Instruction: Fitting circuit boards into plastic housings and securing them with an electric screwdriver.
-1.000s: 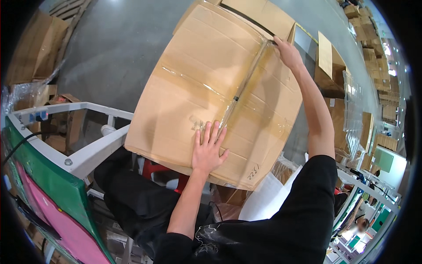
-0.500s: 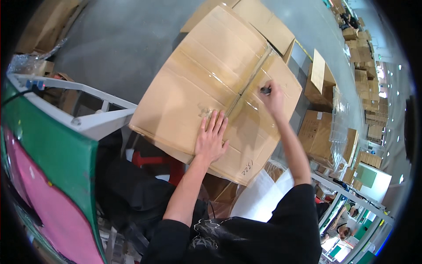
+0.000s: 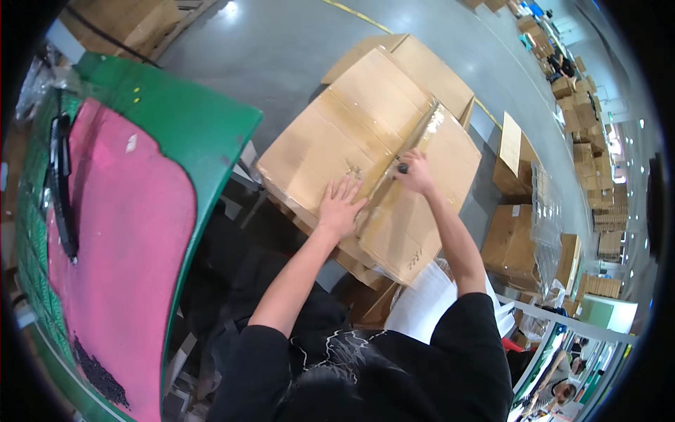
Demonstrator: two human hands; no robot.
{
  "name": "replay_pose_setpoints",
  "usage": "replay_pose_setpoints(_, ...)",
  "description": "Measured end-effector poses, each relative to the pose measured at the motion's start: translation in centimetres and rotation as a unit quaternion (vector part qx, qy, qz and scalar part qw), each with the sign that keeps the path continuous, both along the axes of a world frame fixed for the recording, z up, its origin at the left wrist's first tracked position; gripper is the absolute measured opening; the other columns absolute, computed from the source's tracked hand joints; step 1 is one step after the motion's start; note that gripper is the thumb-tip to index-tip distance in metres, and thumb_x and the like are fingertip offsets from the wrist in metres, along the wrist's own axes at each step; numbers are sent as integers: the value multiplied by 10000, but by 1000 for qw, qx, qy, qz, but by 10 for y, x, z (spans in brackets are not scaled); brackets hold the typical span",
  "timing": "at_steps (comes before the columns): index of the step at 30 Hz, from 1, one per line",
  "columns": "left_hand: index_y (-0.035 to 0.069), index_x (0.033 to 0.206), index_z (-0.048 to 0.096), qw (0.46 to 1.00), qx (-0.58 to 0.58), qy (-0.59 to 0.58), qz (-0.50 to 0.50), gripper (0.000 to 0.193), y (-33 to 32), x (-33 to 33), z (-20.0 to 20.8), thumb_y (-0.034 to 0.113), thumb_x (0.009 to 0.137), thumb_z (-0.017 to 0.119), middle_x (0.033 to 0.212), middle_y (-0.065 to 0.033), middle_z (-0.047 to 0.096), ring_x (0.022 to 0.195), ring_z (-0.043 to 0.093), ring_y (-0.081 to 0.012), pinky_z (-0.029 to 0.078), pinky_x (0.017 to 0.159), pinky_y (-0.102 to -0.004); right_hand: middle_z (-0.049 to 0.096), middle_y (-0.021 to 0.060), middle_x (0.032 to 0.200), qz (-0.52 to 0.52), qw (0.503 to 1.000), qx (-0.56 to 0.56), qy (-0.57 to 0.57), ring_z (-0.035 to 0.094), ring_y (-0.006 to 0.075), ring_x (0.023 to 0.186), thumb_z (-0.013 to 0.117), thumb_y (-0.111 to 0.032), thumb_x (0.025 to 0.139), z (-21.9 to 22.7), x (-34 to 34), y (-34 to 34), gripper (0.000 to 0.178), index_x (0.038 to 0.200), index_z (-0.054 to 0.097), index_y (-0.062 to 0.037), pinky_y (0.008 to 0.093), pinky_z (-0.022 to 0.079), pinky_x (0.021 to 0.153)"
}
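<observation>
A large brown cardboard box [image 3: 320, 141] stands in front of me, its top flaps meeting at a taped seam that runs away from me. Spread flat on the left flap, near the seam, is my left hand [image 3: 341, 211], its fingers apart. My right hand [image 3: 416, 172] is closed around a small black-handled tool [image 3: 403, 168] at the seam; its working end is too small to make out. Shiny clear tape [image 3: 430, 125] clings along the seam's far part. The right flap's inner edge stands slightly raised.
To my left is a green table [image 3: 211, 133] with a pink mat [image 3: 133, 211] and a long black tool [image 3: 62, 190] on it. Other cartons [image 3: 510, 239] and clear plastic wrap [image 3: 547, 225] stand to the right. White sheeting [image 3: 425, 299] lies near the box's front.
My right hand has moved from over the right flap to the seam. The right flap's edge now sits higher and the seam gapes more. My view has shifted, showing more of the table.
</observation>
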State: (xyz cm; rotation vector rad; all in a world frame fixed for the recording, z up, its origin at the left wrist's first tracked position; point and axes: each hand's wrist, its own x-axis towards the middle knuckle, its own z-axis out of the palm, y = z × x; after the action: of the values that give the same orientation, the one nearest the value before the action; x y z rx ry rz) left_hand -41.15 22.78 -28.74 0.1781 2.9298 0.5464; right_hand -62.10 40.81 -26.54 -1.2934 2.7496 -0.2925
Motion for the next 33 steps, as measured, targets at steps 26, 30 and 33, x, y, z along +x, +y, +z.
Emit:
replay_pose_setpoints(26, -28, 1349, 342, 640, 642, 129, 402, 639, -45, 63, 10, 77, 813, 674, 1195, -167, 563, 1047, 601, -221, 518, 844, -341, 634, 62, 859, -427, 629, -414, -501, 624, 147, 682, 651, -105, 864, 1, 106, -65, 182, 963, 591, 36, 259, 485, 511)
replay_pose_setpoints(30, -41, 1260, 388, 742, 514, 172, 395, 518, -49, 52, 29, 106, 829, 636, 1150, -259, 502, 1091, 531, -405, 446, 934, -452, 632, 112, 969, -440, 632, -463, -439, 646, 207, 837, 623, -116, 834, 27, 88, -67, 269, 1031, 576, 60, 332, 567, 710)
replay_pose_setpoints(33, -44, 1215, 419, 748, 520, 152, 384, 456, -66, 52, 58, 148, 853, 618, 1119, -281, 502, 1099, 496, -443, 414, 927, -485, 614, 134, 1049, -396, 623, -500, -454, 634, 243, 899, 586, -184, 843, 58, 92, -87, 377, 1110, 550, 81, 359, 554, 749)
